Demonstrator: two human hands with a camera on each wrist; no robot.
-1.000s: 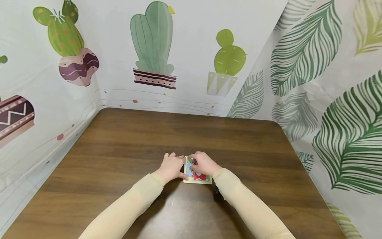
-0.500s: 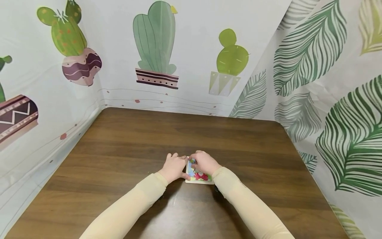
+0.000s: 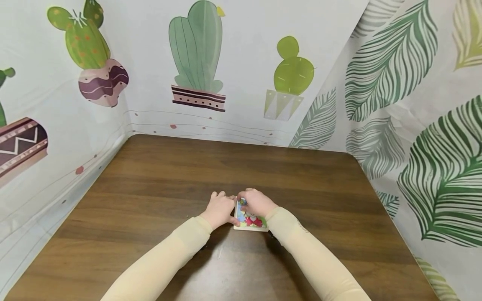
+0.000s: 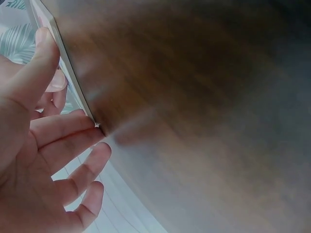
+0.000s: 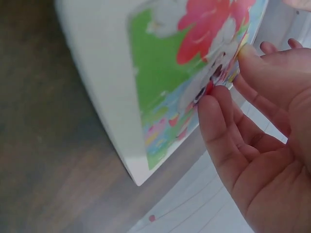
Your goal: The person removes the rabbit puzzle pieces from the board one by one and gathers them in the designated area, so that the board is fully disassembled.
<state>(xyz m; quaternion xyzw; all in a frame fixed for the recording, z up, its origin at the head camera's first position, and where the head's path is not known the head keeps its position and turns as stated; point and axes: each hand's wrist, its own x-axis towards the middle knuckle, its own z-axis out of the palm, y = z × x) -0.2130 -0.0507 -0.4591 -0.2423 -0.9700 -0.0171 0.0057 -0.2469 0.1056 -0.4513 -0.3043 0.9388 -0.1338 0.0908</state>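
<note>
A square picture puzzle board (image 3: 251, 228) with a white border lies flat on the brown table. Its picture has a red flower, green ground and light blue parts. My left hand (image 3: 219, 210) holds the board's left side, thumb at the near corner and fingers at the far one. In the left wrist view the thumb (image 4: 44, 41) presses on the rim. Over the picture's upper part, my right hand (image 3: 257, 202) has its fingers bent, and thumb and forefinger pinch a small colourful puzzle piece (image 3: 243, 202), mostly hidden by the fingertips. Those fingertips (image 5: 210, 103) are right at the picture surface.
The brown wooden table (image 3: 169, 167) extends around the board on every side. White fabric with printed cacti (image 3: 197, 50) hangs behind and at the left, and fabric with green leaves (image 3: 448, 175) at the right. Both cream-sleeved forearms (image 3: 158, 259) reach in from the near side.
Hands and board appear slightly shifted right with the camera view. A red patch beside the right fingertips one second ago is now out of sight, and more white shows above the flower.
</note>
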